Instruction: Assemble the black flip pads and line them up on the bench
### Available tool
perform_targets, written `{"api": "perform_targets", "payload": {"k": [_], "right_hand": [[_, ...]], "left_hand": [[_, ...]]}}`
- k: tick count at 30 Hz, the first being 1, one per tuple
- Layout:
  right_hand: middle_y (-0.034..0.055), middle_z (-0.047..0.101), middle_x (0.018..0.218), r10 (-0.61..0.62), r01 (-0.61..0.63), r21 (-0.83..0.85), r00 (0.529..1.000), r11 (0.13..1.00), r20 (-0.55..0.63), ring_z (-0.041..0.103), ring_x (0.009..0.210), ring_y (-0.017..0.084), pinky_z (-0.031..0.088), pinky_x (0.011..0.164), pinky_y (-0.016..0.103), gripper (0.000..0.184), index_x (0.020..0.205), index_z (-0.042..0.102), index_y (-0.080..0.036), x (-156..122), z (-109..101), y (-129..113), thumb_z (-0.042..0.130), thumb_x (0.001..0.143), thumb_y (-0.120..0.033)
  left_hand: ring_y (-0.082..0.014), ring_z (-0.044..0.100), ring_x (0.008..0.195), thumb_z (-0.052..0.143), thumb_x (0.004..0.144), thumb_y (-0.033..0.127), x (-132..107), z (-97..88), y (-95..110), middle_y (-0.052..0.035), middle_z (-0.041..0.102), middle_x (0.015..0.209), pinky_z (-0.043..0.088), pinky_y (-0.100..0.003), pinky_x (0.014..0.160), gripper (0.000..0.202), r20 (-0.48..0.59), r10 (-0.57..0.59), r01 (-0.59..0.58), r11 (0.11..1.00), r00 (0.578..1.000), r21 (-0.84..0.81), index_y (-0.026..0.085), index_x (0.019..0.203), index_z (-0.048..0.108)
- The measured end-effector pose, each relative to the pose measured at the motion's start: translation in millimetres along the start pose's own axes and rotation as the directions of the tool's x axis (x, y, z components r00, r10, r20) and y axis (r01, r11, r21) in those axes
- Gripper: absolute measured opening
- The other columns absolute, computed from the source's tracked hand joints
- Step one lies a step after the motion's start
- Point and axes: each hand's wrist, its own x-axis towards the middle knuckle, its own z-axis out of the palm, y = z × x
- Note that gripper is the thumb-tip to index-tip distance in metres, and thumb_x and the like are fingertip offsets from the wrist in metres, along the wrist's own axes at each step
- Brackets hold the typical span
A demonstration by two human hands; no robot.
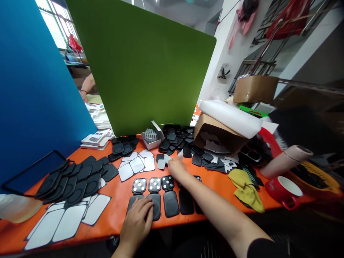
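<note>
My left hand (138, 216) lies with its fingers stretched over the black folding pads (154, 206) at the table's front edge. These pads stand in a row, each a larger rounded panel hinged to a smaller square one; the small panels at the left carry silvery round dots (139, 185). Farther back, my right hand (176, 167) has its fingers curled together beside small light-grey square pieces (161, 164). A whitish pointed tip (180, 154) shows just behind that hand. Whether it is held is unclear, and the fingertips are hidden.
Stacked black pads (84, 173) and white-faced sheets (68, 216) cover the left side. A small box of silvery discs (151, 138) stands behind. To the right are a cardboard box (215, 132), yellow cloth (245, 190), red mug (283, 191) and pink flask (286, 161). A green partition (150, 68) rises behind.
</note>
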Motion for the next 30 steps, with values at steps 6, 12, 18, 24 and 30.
{"api": "perform_targets", "payload": {"k": [6,12,18,24,30], "right_hand": [[0.0003,0.052,0.062,0.09,-0.101,0.118,0.991,0.988,0.095,0.052,0.063,0.014,0.04,0.057,0.025,0.015,0.066,0.055,-0.017,-45.8,-27.2,-5.1,0.053,0.077,-0.028],[-0.0004,0.058,0.06,0.18,-0.29,0.288,0.918,0.913,0.354,0.052,0.049,0.009,0.042,0.052,0.022,0.025,0.072,0.053,-0.015,-96.6,-42.5,-11.0,0.057,0.072,-0.04],[-0.0044,0.052,0.053,0.142,-0.217,0.244,0.947,0.945,0.289,0.046,0.047,0.008,0.035,0.047,0.018,0.024,0.068,0.052,-0.016,-122.0,-77.7,6.2,0.062,0.068,-0.037],[-0.0047,0.046,0.054,0.125,-0.126,0.006,0.992,0.992,0.029,0.04,0.051,0.008,0.031,0.049,0.019,0.025,0.061,0.05,-0.015,-126.7,-142.3,46.4,0.055,0.073,-0.037],[-0.0039,0.047,0.057,0.119,-0.119,-0.078,0.993,0.99,-0.001,0.041,0.053,0.009,0.032,0.053,0.021,0.026,0.063,0.052,-0.014,-98.4,-148.7,72.4,0.051,0.074,-0.038]], "left_hand": [[-0.0276,0.05,0.105,0.053,0.076,0.031,26.3,-12.7,20.4,-0.009,0.058,0.108,0.038,-0.047,0.091,0.023,-0.001,-0.462,0.414,0.797,0.887,-0.44,0.021,0.095,0.063],[-0.0198,0.063,0.082,0.048,0.079,0.039,76.4,4.0,52.7,-0.0108,0.065,0.095,0.052,-0.032,0.069,0.043,0.295,-0.498,0.547,0.495,0.815,-0.675,0.012,0.113,0.051],[-0.0194,0.064,0.077,0.046,0.081,0.039,81.4,25.1,79.3,-0.0082,0.067,0.086,0.052,-0.03,0.065,0.037,0.377,-0.306,0.485,0.578,0.874,-0.656,0.011,0.104,0.056],[-0.0236,0.057,0.099,0.043,0.083,0.031,73.8,48.3,114.8,-0.0068,0.063,0.107,0.044,-0.042,0.085,0.028,0.369,-0.031,0.234,0.822,0.929,-0.519,0.022,0.105,0.059],[-0.028,0.037,0.121,0.052,0.078,0.028,71.3,75.2,138.8,-0.0062,0.045,0.13,0.024,-0.053,0.1,0.044,0.403,0.249,-0.086,0.92,0.88,-0.381,0.024,0.122,0.047]]}}
